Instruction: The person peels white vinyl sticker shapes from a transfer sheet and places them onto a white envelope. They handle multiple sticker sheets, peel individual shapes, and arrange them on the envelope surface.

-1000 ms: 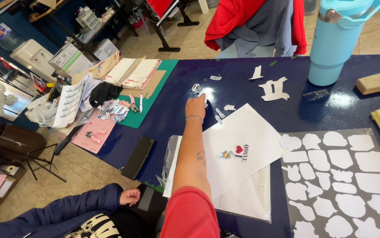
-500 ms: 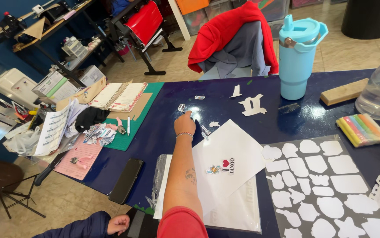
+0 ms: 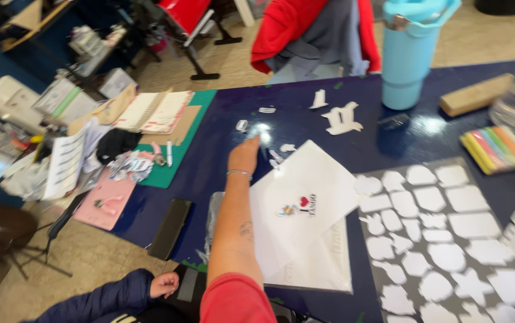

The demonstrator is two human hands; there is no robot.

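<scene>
White paper scraps (image 3: 278, 152) lie just beyond the left hand (image 3: 244, 154), which has barely moved from that spot; fingers' state — can't tell, prob. curled.

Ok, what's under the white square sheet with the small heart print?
Under the white square sheet, a clear plastic sleeve holding white paper shows at its lower edge and left side. How far it runs beneath, and anything else there, is covered.

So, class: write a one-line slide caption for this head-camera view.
A left hand reaches over scattered paper scraps on a dark blue table, beside a white sheet.
</scene>
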